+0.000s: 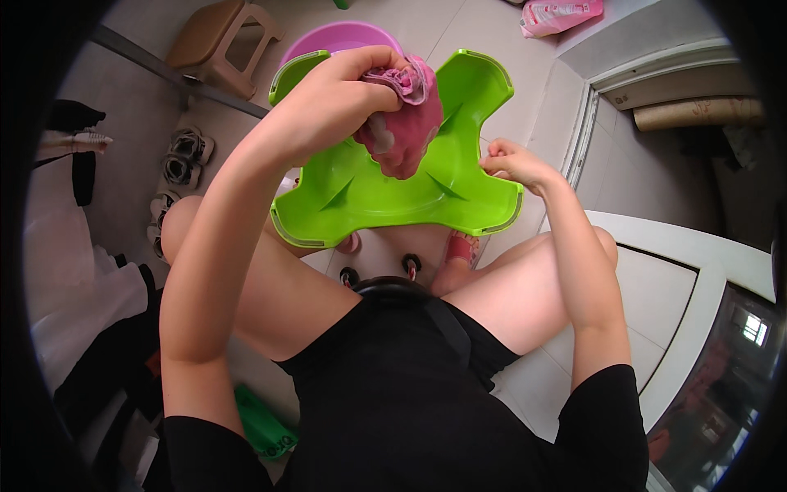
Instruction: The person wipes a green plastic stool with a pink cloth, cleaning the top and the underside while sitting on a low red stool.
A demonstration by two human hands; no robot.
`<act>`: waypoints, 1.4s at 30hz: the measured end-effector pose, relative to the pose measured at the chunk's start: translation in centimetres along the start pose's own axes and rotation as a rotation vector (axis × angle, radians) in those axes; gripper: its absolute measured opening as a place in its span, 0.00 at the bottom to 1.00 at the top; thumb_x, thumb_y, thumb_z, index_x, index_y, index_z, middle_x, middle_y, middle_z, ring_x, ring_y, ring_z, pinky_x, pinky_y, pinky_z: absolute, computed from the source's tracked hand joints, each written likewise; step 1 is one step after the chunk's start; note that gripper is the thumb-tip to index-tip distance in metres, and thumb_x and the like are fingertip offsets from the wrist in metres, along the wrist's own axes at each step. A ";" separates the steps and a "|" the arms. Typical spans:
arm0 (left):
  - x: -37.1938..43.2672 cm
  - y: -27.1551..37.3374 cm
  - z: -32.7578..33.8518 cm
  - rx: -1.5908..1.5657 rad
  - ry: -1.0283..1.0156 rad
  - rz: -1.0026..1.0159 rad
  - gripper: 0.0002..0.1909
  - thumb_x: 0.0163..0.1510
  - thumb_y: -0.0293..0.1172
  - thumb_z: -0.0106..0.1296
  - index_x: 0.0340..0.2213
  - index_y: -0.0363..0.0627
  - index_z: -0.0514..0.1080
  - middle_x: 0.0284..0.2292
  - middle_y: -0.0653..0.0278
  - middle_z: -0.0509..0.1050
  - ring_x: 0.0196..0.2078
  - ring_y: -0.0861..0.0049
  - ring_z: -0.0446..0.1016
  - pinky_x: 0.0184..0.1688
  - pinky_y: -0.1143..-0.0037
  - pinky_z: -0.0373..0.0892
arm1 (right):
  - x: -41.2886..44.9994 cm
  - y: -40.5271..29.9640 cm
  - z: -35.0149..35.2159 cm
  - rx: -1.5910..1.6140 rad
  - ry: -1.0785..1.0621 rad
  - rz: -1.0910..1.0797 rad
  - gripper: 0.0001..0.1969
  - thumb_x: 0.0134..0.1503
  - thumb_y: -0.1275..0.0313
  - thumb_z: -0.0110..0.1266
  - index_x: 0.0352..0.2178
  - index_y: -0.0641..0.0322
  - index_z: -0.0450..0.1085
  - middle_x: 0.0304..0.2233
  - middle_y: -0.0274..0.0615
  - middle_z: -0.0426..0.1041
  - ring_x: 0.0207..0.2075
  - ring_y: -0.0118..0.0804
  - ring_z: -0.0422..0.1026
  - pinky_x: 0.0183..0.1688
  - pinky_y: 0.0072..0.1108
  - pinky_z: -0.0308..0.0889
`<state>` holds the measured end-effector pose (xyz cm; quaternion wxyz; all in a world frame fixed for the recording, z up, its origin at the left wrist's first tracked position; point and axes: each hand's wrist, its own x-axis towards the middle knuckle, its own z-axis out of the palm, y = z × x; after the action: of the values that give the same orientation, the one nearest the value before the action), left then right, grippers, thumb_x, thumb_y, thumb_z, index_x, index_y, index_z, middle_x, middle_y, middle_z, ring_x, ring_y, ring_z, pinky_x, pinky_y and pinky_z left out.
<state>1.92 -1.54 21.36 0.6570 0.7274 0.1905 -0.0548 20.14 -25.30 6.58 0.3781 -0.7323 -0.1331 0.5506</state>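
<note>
A bunched pink cloth (403, 138) with pale patches hangs from my left hand (353, 92), gripped between thumb and fingers at its gathered top. Below it is a bright green plastic stool (393, 203), turned upside down so that its short legs point up towards me. Grey strips line the leg ends. The cloth covers part of the stool's middle. At the stool's right side, my right hand (513, 165) has its curled fingers on the edge between two legs. Whether the stool rests on something or is held up is hidden.
A purple basin (344, 37) stands behind the green stool. Back left is a brown and beige step stool (215, 46), with shoes (184, 157) nearer. A white-framed door (719, 264) stands to the right. Clothes (92, 246) hang at left. A pink pouch (561, 15) lies back right.
</note>
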 end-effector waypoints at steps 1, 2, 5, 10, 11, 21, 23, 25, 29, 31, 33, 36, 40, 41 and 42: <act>-0.5 0.0 0.0 -0.044 0.051 0.058 0.09 0.48 0.24 0.46 0.34 0.42 0.68 0.29 0.69 0.70 0.29 0.87 0.69 0.26 0.84 0.67 | -0.9 -0.7 -0.4 -0.064 0.088 -0.055 0.09 0.50 0.71 0.53 0.30 0.59 0.61 0.26 0.31 0.67 0.25 0.22 0.65 0.27 0.14 0.61; -1.2 0.3 0.3 -0.047 0.053 0.063 0.09 0.48 0.24 0.46 0.34 0.42 0.68 0.29 0.69 0.70 0.29 0.87 0.69 0.26 0.84 0.67 | -1.8 -1.5 -0.7 -0.127 0.178 -0.111 0.10 0.51 0.69 0.54 0.32 0.60 0.61 0.28 0.32 0.67 0.28 0.24 0.67 0.31 0.15 0.63; -2.5 0.9 1.5 -0.208 0.093 0.129 0.10 0.49 0.22 0.47 0.36 0.42 0.68 0.32 0.69 0.70 0.32 0.87 0.69 0.32 0.84 0.67 | -7.3 -5.3 0.5 -0.016 0.218 -0.518 0.18 0.51 0.67 0.54 0.41 0.61 0.60 0.38 0.39 0.67 0.44 0.31 0.65 0.47 0.22 0.60; -3.3 2.6 4.9 -0.553 -0.012 0.318 0.13 0.50 0.22 0.48 0.40 0.38 0.67 0.36 0.66 0.71 0.39 0.84 0.69 0.43 0.83 0.65 | -12.4 -8.9 6.9 0.118 -0.033 -1.080 0.36 0.48 0.72 0.58 0.56 0.59 0.47 0.51 0.41 0.58 0.57 0.34 0.53 0.56 0.25 0.52; -3.6 3.0 5.7 -0.621 -0.041 0.306 0.14 0.50 0.22 0.48 0.41 0.38 0.66 0.37 0.66 0.71 0.40 0.84 0.69 0.44 0.82 0.65 | -12.6 -8.8 8.0 0.173 0.014 -1.120 0.38 0.47 0.73 0.58 0.56 0.59 0.46 0.52 0.41 0.57 0.57 0.34 0.53 0.57 0.25 0.52; -4.2 -1.6 7.6 -0.410 0.020 0.448 0.32 0.35 0.17 0.36 0.49 0.37 0.58 0.46 0.55 0.66 0.53 0.70 0.64 0.54 0.71 0.59 | -16.5 -3.0 4.4 0.880 0.357 -1.138 0.28 0.57 0.55 0.40 0.52 0.66 0.54 0.47 0.49 0.64 0.47 0.47 0.66 0.51 0.45 0.62; -4.4 -4.8 9.0 -0.195 -0.012 0.298 0.33 0.34 0.17 0.39 0.49 0.38 0.59 0.47 0.59 0.64 0.55 0.71 0.61 0.56 0.70 0.56 | -17.1 -0.9 4.8 0.845 0.369 -1.177 0.33 0.52 0.54 0.50 0.53 0.64 0.52 0.49 0.48 0.63 0.50 0.48 0.64 0.54 0.48 0.58; -4.0 -7.8 11.2 -0.010 -0.038 0.277 0.35 0.35 0.17 0.43 0.51 0.39 0.58 0.49 0.55 0.63 0.55 0.66 0.60 0.56 0.69 0.56 | -18.1 0.5 4.7 0.589 0.385 -1.069 0.38 0.48 0.52 0.56 0.54 0.62 0.50 0.51 0.47 0.60 0.51 0.47 0.64 0.53 0.45 0.61; -2.5 -10.2 14.8 0.219 -0.007 0.390 0.33 0.37 0.20 0.49 0.50 0.38 0.59 0.50 0.50 0.62 0.53 0.58 0.60 0.55 0.68 0.58 | -15.6 4.1 7.4 0.662 0.629 -0.848 0.38 0.49 0.45 0.52 0.52 0.61 0.51 0.45 0.40 0.61 0.47 0.36 0.64 0.49 0.27 0.62; -1.4 -11.1 15.7 0.262 0.024 0.457 0.31 0.38 0.23 0.51 0.48 0.37 0.61 0.49 0.49 0.63 0.52 0.55 0.61 0.54 0.68 0.59 | -14.3 2.9 10.0 0.578 0.715 -0.749 0.39 0.48 0.45 0.54 0.50 0.62 0.51 0.44 0.38 0.60 0.48 0.30 0.60 0.51 0.21 0.57; -0.8 -11.7 16.0 0.230 0.063 0.476 0.25 0.39 0.25 0.53 0.44 0.37 0.66 0.45 0.51 0.68 0.47 0.56 0.67 0.49 0.68 0.64 | -12.3 3.4 12.2 0.325 0.688 -0.762 0.37 0.46 0.50 0.59 0.48 0.63 0.52 0.51 0.50 0.53 0.54 0.40 0.55 0.55 0.28 0.52; -0.3 -13.0 16.8 0.039 0.061 0.393 0.18 0.40 0.24 0.52 0.38 0.38 0.70 0.37 0.53 0.73 0.39 0.57 0.72 0.41 0.70 0.68 | -10.1 3.9 14.5 0.126 0.834 -0.749 0.43 0.41 0.60 0.66 0.51 0.63 0.47 0.56 0.57 0.46 0.60 0.52 0.46 0.59 0.38 0.46; -0.9 -12.5 17.2 -0.092 0.124 0.341 0.13 0.42 0.24 0.50 0.33 0.39 0.71 0.30 0.53 0.75 0.32 0.56 0.73 0.33 0.71 0.69 | -9.2 2.4 14.4 0.339 0.781 -0.809 0.46 0.41 0.60 0.67 0.53 0.63 0.45 0.56 0.57 0.46 0.58 0.50 0.51 0.58 0.36 0.50; -1.0 -12.7 16.9 -0.032 0.109 0.349 0.12 0.42 0.23 0.50 0.32 0.39 0.71 0.29 0.53 0.74 0.31 0.56 0.73 0.33 0.71 0.69 | -8.9 2.4 14.4 0.342 0.779 -0.804 0.46 0.41 0.60 0.67 0.53 0.63 0.45 0.56 0.57 0.46 0.58 0.50 0.51 0.58 0.36 0.50; -1.1 -12.9 16.7 0.028 0.093 0.355 0.11 0.42 0.22 0.50 0.31 0.39 0.71 0.29 0.52 0.74 0.30 0.55 0.73 0.32 0.71 0.69 | -8.8 2.6 14.4 0.359 0.792 -0.841 0.45 0.41 0.61 0.66 0.53 0.63 0.45 0.56 0.57 0.47 0.57 0.50 0.53 0.57 0.35 0.51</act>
<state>-0.71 -17.28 7.48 0.6366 0.7604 0.0888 0.0931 3.39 -26.54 9.41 0.7018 -0.6910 -0.1650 0.0534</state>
